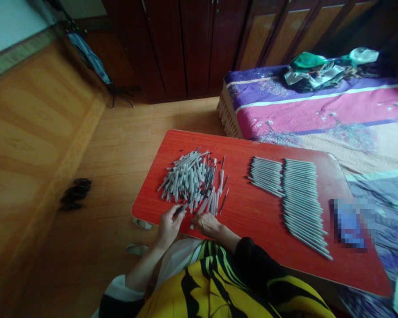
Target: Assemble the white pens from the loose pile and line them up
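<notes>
Red table (278, 247): pen heap (189, 181), 2 neat rows (300, 205); L hand (169, 225) pinching 1 dark pen (181, 210), R hand (208, 224) half-curled at heap.

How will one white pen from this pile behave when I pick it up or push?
The white pen is probably stiff and light, as each lies straight and slim. Being round, it may roll on the red table if pushed alone.

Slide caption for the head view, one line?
Left hand holds a dark pen at a loose pile of white pens on a red table, neat rows alongside.
</notes>
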{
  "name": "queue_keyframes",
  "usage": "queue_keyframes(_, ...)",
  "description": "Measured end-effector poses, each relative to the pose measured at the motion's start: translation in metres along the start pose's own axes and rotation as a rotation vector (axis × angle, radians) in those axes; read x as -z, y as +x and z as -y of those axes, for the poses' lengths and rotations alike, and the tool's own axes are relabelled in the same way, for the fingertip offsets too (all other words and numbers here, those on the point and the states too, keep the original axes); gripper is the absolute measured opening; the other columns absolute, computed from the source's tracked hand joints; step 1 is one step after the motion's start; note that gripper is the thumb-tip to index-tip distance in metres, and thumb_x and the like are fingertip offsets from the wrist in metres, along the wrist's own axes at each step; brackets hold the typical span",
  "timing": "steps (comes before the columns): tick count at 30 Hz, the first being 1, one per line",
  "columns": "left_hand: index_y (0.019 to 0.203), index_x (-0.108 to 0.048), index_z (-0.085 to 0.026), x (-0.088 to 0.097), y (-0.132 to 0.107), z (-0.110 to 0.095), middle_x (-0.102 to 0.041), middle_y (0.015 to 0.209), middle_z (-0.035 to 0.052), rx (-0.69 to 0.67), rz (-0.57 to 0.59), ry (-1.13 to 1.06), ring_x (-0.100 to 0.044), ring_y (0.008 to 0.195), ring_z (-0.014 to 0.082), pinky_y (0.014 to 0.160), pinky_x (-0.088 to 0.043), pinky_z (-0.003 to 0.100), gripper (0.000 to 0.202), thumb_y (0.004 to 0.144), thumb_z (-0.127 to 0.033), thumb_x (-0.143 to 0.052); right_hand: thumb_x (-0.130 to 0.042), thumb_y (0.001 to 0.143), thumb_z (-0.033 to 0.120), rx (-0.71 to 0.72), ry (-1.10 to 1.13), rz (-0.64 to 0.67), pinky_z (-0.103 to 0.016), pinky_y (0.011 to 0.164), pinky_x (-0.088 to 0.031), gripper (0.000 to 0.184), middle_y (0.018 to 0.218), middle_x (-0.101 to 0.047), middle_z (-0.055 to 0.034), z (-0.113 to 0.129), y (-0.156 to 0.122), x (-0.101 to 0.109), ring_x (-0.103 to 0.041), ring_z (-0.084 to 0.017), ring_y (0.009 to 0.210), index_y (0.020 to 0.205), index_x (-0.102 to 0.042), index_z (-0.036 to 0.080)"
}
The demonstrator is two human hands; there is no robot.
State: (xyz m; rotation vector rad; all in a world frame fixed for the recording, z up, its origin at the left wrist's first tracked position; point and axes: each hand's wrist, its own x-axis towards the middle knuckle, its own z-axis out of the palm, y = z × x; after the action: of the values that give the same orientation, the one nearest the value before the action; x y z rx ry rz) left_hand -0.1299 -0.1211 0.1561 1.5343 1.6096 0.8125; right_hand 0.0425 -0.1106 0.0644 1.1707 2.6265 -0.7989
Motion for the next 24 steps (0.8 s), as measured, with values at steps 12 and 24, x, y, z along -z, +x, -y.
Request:
queue_keyframes(12,0.098,-0.061,-0.015,0.009,-0.002,0.014,-0.071,0.087,0.0071,0.051,-0.028,-0.059,-0.067,0.081,0.0194,0.073,-0.052,0.027,0.026,0.082,-0.032,-0.05,-0.032,0.09,0.011,0.061,-0.24,-0.135,-0.031,0.064,-0.042,0.028,0.088,-0.056,-0.0112,-0.045,-0.02,0.005,-0.051,-0.017,0.075,0.101,-0.057,0.013)
queue_keyframes(24,0.099,-0.06,-0.015,0.015,0.003,0.015,-0.071,0.087,0.007,0.026,0.003,-0.063,-0.067,0.08,0.0187,0.072,-0.052,0.027,0.026,0.082,-0.033,-0.05,-0.028,0.091,0.026,-0.641,-0.051,-0.238,-0.027,0.066,-0.042,0.034,0.108,-0.053,-0.0115,-0.071,0.022,0.061,-0.057,-0.021,0.089,0.115,-0.053,0.02)
